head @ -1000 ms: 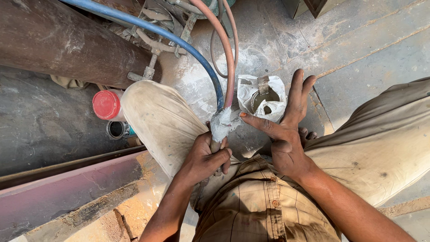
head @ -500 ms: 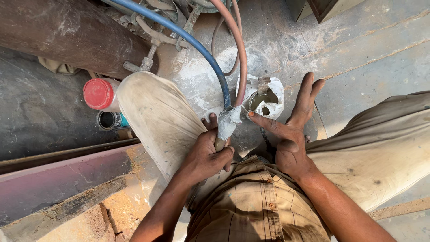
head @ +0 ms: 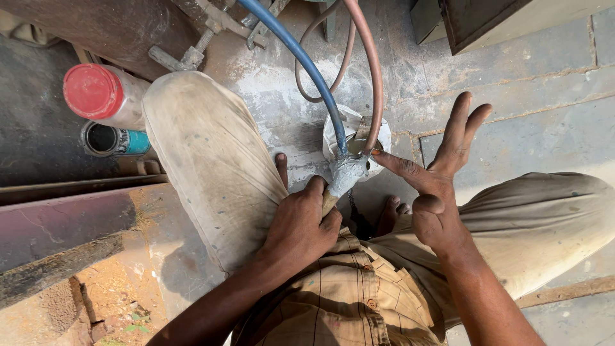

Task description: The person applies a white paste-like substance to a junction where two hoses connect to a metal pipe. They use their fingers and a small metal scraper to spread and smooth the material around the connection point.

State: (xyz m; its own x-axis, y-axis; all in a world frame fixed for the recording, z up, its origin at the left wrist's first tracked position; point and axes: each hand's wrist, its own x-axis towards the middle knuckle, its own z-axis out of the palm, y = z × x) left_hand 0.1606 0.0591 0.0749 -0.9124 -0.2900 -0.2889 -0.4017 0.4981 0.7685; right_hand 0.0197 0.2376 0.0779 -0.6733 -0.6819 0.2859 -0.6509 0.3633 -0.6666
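So the main thing here is a paint-crusted spray gun (head: 346,176), grey and caked all over, sitting dead centre of the frame and tilted a bit, with its wooden-looking handle end pointing down. A blue hose (head: 301,57) and a reddish-brown hose (head: 375,70) both run into its top from the upper middle of the frame, the brown one looping once. Right behind it sits a small white paint-smeared cup (head: 355,131) on the ground.
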